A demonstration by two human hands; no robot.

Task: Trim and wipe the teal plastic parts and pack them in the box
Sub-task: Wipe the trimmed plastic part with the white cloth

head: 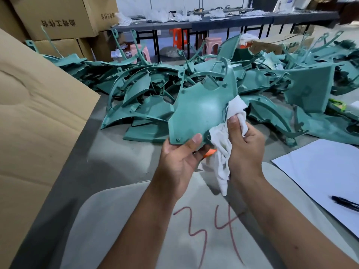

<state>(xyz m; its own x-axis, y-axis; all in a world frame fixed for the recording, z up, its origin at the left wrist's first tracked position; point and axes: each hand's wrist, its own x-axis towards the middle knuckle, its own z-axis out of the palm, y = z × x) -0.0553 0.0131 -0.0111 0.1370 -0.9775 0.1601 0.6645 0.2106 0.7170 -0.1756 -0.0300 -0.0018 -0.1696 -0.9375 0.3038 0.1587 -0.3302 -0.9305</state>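
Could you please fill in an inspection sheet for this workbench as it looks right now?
Surface: grey table, with a pale cloth marked 34 at the near edge.
Job's things: teal part held up above the table; white rag against its right edge; pile of teal parts behind; cardboard box flap at left.
Clutter: white paper and black pen at right; an orange object, mostly hidden behind the hands.
Hands: left hand grips the part's lower edge; right hand grips the rag.
Cables: nothing seen.
Surroundings: stacked cartons, a long bench, plastic stools.
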